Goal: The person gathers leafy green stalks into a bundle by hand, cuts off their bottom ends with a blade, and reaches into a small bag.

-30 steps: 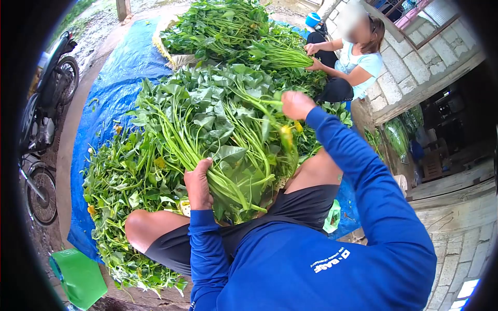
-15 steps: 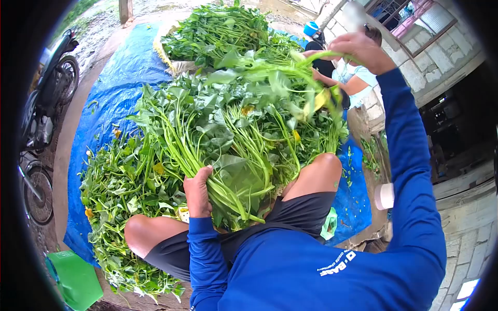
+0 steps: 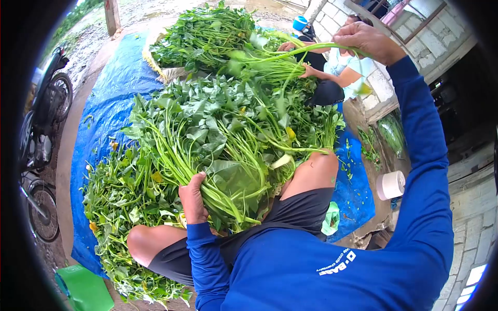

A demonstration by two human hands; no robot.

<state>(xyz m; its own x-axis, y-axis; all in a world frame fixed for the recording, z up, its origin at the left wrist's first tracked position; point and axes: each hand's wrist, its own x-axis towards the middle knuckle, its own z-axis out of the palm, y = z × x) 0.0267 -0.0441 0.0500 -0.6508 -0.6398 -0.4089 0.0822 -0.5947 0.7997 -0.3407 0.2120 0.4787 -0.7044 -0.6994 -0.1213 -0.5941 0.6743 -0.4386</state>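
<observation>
My left hand (image 3: 193, 201) is closed round the lower stalks of a thick bunch of leafy greens (image 3: 171, 153), whose leaves fan out away from me over my lap. Raised at the upper right, my right hand (image 3: 369, 42) pinches a long green stem (image 3: 316, 47). Its leafy end reaches left and is blurred by motion. Between my bent knees and beyond them lies a large heap of leafy greens (image 3: 207, 111), with a few yellow leaves among the stalks. Looser cuttings (image 3: 122, 207) are piled by my left knee.
A blue tarp (image 3: 101, 114) lies under the greens. Opposite me, a seated person (image 3: 350, 67) handles another bunch. Motorcycles (image 3: 44, 129) stand at the left. A green container (image 3: 88, 290), a whitish roll (image 3: 390, 185) and a green plastic bag (image 3: 330, 217) are close by.
My right hand has shifted slightly right, its stem now stretched straighter to the left. My left hand keeps hold of its bunch. More of the seated person shows.
</observation>
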